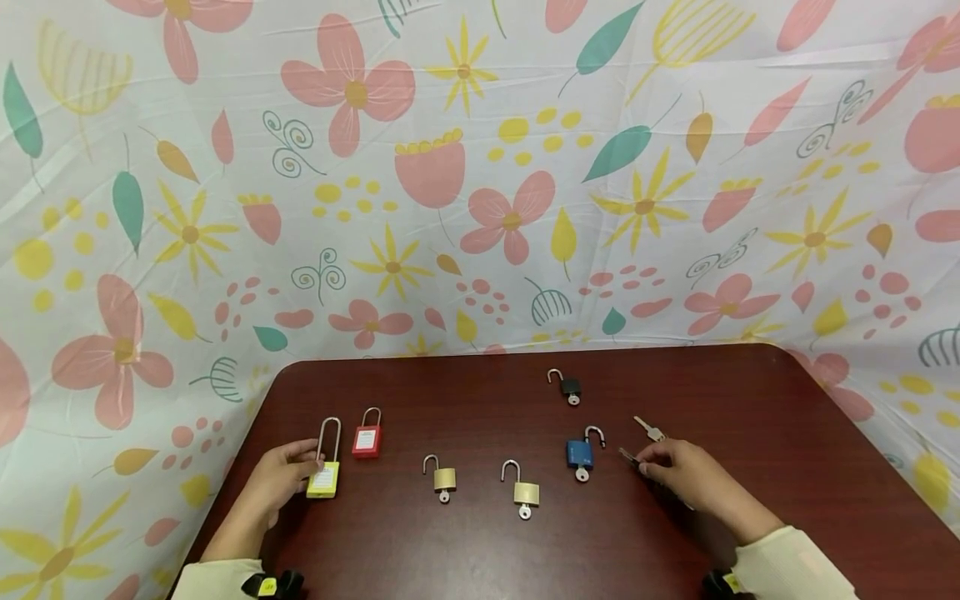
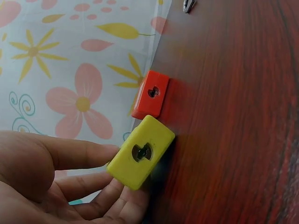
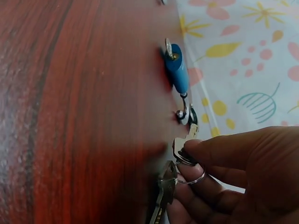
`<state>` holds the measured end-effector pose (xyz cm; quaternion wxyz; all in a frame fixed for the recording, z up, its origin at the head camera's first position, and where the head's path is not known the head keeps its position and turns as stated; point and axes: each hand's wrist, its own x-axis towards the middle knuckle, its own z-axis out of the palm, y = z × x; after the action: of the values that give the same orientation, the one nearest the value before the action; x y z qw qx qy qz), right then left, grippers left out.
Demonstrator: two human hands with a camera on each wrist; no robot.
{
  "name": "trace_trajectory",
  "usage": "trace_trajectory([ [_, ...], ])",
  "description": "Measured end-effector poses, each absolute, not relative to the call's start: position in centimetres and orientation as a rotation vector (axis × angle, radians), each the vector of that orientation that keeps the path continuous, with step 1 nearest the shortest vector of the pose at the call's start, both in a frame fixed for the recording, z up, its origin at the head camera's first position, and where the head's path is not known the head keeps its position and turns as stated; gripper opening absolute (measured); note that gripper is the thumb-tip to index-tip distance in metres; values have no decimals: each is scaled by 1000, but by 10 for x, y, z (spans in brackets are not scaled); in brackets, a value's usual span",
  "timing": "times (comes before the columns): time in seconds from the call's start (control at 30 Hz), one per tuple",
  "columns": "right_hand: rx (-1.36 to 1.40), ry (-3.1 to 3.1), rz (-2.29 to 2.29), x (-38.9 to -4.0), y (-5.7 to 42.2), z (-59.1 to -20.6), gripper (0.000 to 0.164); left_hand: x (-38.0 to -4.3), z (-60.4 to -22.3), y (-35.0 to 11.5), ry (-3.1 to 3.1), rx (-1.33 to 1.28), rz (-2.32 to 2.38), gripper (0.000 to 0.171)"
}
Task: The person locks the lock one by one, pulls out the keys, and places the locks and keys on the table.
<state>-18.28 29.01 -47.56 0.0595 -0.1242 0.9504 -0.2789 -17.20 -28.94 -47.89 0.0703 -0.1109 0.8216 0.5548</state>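
My left hand (image 1: 281, 482) pinches a yellow padlock (image 1: 322, 481) with a tall shackle between thumb and fingers. Its keyhole face, with no key in it, faces the left wrist camera. Just beyond lies a red padlock (image 1: 367, 442), its keyhole showing in the left wrist view. My right hand (image 1: 686, 475) grips a key (image 3: 180, 148) between thumb and finger. A second key (image 3: 163, 191) hangs from the same ring (image 3: 198, 179). Nearest to this hand is a blue padlock (image 1: 579, 454), its shackle swung out and a key in its bottom.
Two brass padlocks, one left (image 1: 445, 479) and one right (image 1: 527, 494), lie mid-table with shackles swung out and keys inserted. A black padlock (image 1: 571, 387) lies farther back, similarly opened. The dark wooden table (image 1: 420, 558) meets a flowered cloth (image 1: 480, 208) behind.
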Motion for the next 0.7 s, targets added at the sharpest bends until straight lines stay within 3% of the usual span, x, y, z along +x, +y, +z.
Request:
trace_trajectory([
  [0.7, -571, 2689, -1003, -197, 295, -474, 17, -174, -484, -291, 2552, -325, 1533, 53],
])
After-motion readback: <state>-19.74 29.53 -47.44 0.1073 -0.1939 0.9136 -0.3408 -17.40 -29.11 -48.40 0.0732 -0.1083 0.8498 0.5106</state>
